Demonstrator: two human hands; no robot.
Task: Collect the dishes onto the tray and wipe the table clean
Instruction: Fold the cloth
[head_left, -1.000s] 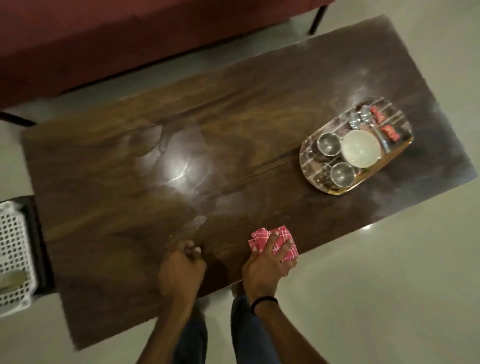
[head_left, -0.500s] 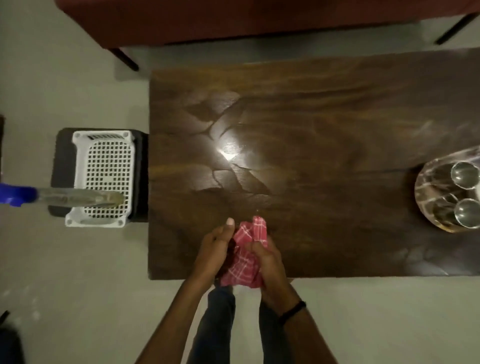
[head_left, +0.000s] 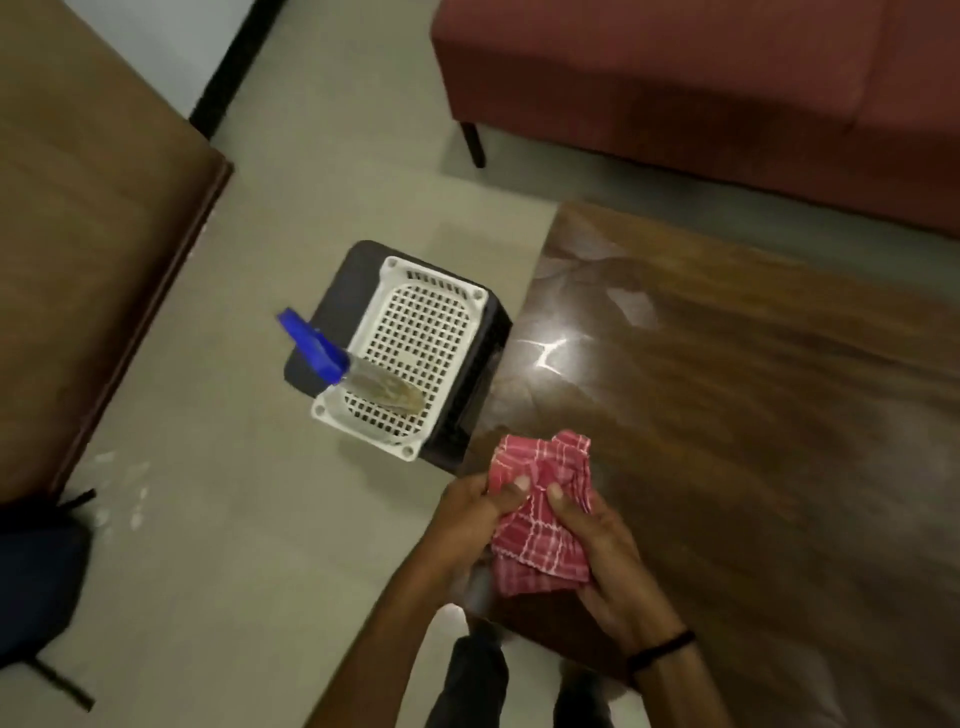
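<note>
A red checked cloth (head_left: 545, 519) is bunched between both my hands over the near left corner of the dark wooden table (head_left: 753, 389). My left hand (head_left: 478, 514) grips its left side with the thumb on top. My right hand (head_left: 597, 551), with a black band at the wrist, grips the cloth's right side and lower edge. The tray with the dishes is out of view.
A white perforated basket (head_left: 415, 332) sits on a black stool (head_left: 322, 317) left of the table, with a blue-topped spray bottle (head_left: 353, 369) lying in it. A red sofa (head_left: 675, 78) stands behind the table. A brown wooden surface (head_left: 78, 234) fills the left; a dark chair (head_left: 36, 571) lower left.
My view has swung left, so the tray has left the frame and the basket is near the middle. The cloth went from my right hand alone into both hands, off the tabletop.
</note>
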